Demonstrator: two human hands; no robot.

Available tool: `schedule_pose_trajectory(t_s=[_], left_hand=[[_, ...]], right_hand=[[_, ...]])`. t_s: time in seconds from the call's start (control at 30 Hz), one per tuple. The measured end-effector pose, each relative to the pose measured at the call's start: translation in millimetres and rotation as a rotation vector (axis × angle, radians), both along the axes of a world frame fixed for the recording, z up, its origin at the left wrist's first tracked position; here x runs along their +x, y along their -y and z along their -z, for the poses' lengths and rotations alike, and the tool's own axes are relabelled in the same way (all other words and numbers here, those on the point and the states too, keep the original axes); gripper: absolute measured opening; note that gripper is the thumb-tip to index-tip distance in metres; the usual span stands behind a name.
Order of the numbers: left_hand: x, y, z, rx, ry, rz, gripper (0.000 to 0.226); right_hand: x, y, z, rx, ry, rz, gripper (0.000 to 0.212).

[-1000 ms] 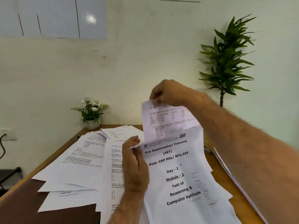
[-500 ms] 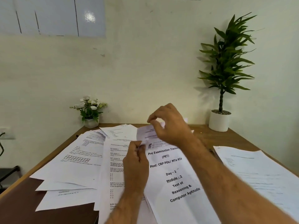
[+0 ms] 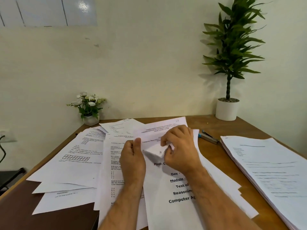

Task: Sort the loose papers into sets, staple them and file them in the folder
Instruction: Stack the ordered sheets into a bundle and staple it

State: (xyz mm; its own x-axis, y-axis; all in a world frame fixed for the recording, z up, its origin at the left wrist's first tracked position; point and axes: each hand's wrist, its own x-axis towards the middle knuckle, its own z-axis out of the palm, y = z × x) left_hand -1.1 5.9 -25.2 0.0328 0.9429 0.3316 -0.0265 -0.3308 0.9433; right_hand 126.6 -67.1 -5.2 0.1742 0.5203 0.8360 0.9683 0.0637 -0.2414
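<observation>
A set of printed sheets topped by a title page reading "Module", "Reasoning" (image 3: pixel 179 201) lies in front of me on the wooden table (image 3: pixel 214 127). My left hand (image 3: pixel 132 160) pinches its top left corner. My right hand (image 3: pixel 181 150) grips the top of that set, fingers curled round a bent-up piece of paper (image 3: pixel 154 151). Loose printed papers (image 3: pixel 74 163) are spread over the left half of the table. A dark brown folder (image 3: pixel 20 211) lies under them at the front left. A blue and silver stapler (image 3: pixel 208 136) lies beyond my right hand.
A stacked pile of papers (image 3: pixel 269 173) sits at the right edge. A small white flower pot (image 3: pixel 90 119) stands at the back left and a tall green plant in a white pot (image 3: pixel 226 109) at the back right, both against the wall.
My right hand held a sheet lifted high, then brought it down and flat behind the title page. It now grips the set's top beside my left hand. The right pile and stapler came into view.
</observation>
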Motion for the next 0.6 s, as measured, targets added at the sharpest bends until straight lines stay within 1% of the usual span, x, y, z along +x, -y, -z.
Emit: schedule_pose_trajectory(t_s=[0.1, 0.27, 0.37, 0.4, 0.5, 0.6], left_hand=[[1.5, 3.4, -2.3, 0.019, -0.001, -0.005, 0.024], [2.9, 2.1, -0.7, 0.06, 0.053, 0.064, 0.024], [0.9, 6.5, -0.4, 0.135, 0.1, 0.149, 0.038], [0.0, 8.4, -0.5, 0.173, 0.114, 0.183, 0.04], [-2.3, 10.5, 0.7, 0.286, 0.143, 0.222, 0.033], [-1.2, 10.7, 3.1, 0.272, 0.158, 0.187, 0.034]], right_hand=[[0.4, 7.2, 0.1, 0.022, 0.004, -0.029, 0.029], [-3.8, 9.2, 2.0, 0.001, -0.012, -0.067, 0.025], [-6.0, 10.3, 2.0, -0.018, -0.056, -0.062, 0.025], [-5.3, 10.0, 2.6, -0.037, -0.075, -0.064, 0.026], [-3.2, 9.7, 2.1, -0.164, -0.109, -0.083, 0.029], [-1.9, 10.2, 1.4, -0.307, -0.269, -0.081, 0.036]])
